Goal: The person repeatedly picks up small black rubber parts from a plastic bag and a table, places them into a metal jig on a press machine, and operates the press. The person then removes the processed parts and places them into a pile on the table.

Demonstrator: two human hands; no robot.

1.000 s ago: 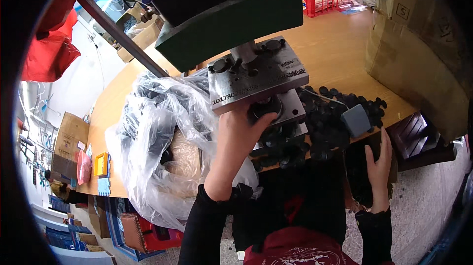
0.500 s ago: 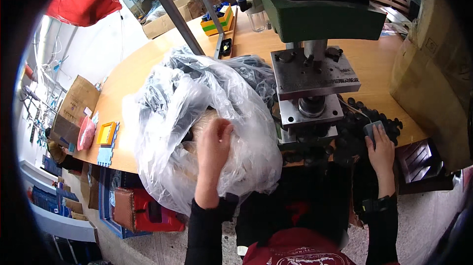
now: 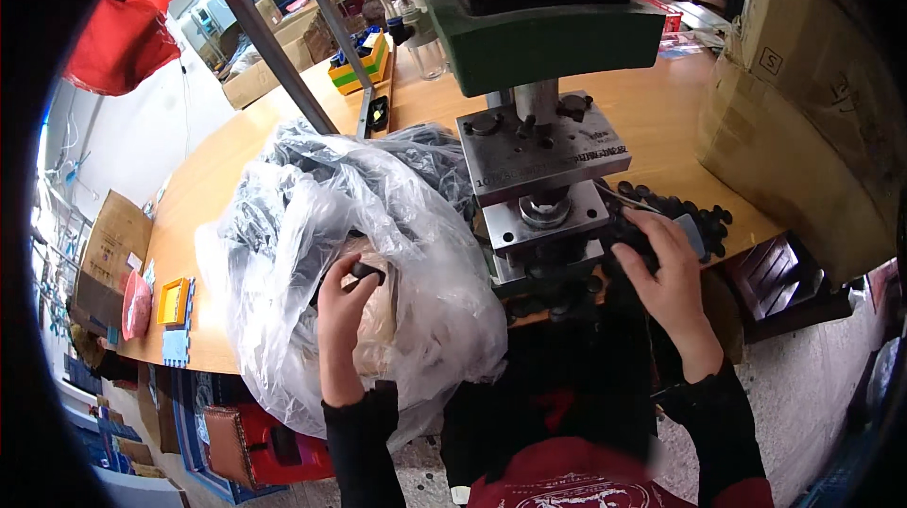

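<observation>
My left hand (image 3: 342, 314) is over the opening of a big clear plastic bag (image 3: 274, 253), with a small black round piece (image 3: 365, 271) pinched between thumb and fingers. Brown wrapping (image 3: 380, 319) shows inside the bag. My right hand (image 3: 673, 286) reaches toward the right side of a green press (image 3: 548, 45), thumb and fingers apart, beside a pile of black round pieces (image 3: 713, 224). Whether its fingertips touch any piece is hard to see. Partly behind this hand is a grey block (image 3: 690, 236). Between my hands stands the press's steel die set (image 3: 543, 154).
More black pieces (image 3: 567, 305) lie at the foot of the press. A tall cardboard box (image 3: 803, 120) stands at the right. Metal posts (image 3: 265, 35) rise behind the bag. At the left are a yellow tray (image 3: 173, 301) and a pink container (image 3: 136, 305) on the wooden table (image 3: 213, 206).
My right hand has left the grey block and moved left toward the press. My left hand has turned, and a black piece now shows in its fingers. The whole view has shifted.
</observation>
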